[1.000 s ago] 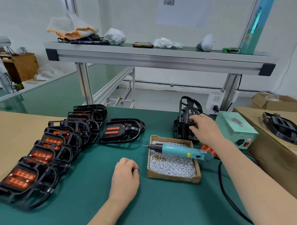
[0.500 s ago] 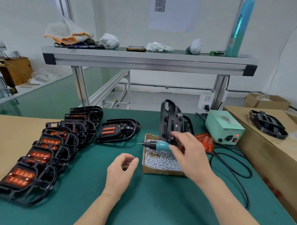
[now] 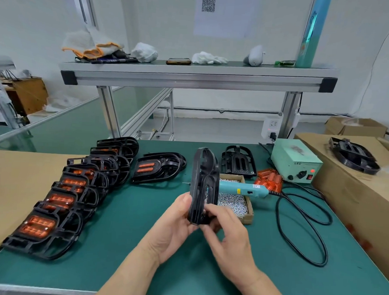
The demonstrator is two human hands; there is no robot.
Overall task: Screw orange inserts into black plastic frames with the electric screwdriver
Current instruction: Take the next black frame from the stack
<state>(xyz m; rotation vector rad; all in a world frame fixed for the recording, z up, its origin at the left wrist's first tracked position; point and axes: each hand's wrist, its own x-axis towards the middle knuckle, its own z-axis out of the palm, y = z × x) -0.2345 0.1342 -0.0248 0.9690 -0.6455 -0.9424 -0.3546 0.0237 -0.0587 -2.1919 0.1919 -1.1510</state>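
Note:
A black plastic frame [image 3: 204,181] stands on edge above the green mat, held at its lower end by both hands. My left hand [image 3: 174,226] grips it from the left and my right hand [image 3: 225,233] pinches it from the right. Behind it the teal electric screwdriver [image 3: 243,190] lies across a cardboard box of screws [image 3: 235,201]. Loose orange inserts [image 3: 269,180] are piled to the right of the box. Another bare black frame [image 3: 237,163] leans at the back.
Several frames with orange inserts [image 3: 59,199] lie overlapped in a row at the left, one more [image 3: 158,168] apart near the middle. A pale green power supply [image 3: 296,160] and its looping black cable [image 3: 301,230] sit at the right, beside a cardboard carton [image 3: 354,194] bearing a black frame [image 3: 353,154].
My right hand took a black frame from the back stack and carried it toward me. My left hand rose from the mat and took hold of the frame's lower end.

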